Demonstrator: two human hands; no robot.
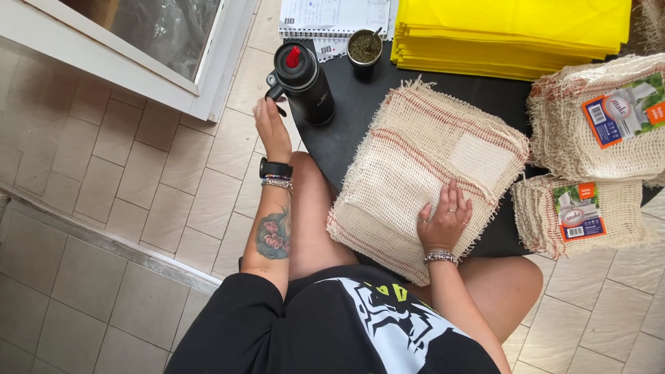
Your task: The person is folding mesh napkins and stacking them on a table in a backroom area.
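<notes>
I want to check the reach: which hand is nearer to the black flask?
Left. The left hand is at the black flask handle; the right hand lies flat on the woven cloth stack, apart from it.

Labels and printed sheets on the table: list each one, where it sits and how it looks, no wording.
Upper label: on the far-right cloth stack, rectangular, blue, orange, white and green.
Lower label: on the smaller near-right cloth stack, upright rectangle, same colours.
Spiral notebook: at the table's far edge behind the black flask, white pages with printed rows.
</notes>
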